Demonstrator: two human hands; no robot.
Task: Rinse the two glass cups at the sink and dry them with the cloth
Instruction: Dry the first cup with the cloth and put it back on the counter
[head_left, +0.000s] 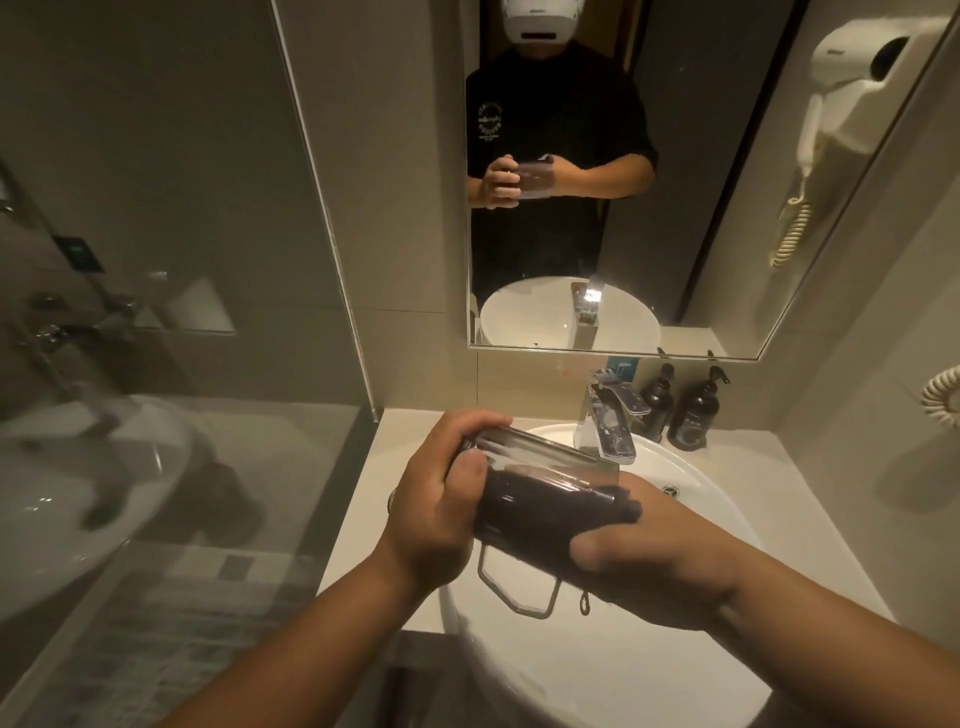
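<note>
Both forearms reach over the sink (691, 499). Left hand (441, 499) grips the glass cup (524, 457), held sideways above the basin; right hand (660, 556) clutches the dark cloth (550, 512) stuffed inside. Drying looks underway; next, twisting the cloth round. Behind the sink: faucet (608, 421), 2 bottles (693, 410). Only 1 cup visible.

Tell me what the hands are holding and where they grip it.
The left hand grips the clear glass cup by its base end; the right hand holds the dark cloth stuffed into its mouth.

Hotel-style bathroom: round white basin (691, 488), chrome tap (610, 421), wall mirror (727, 208), wall-mounted hairdryer (852, 88), pump bottles (693, 415).
</note>
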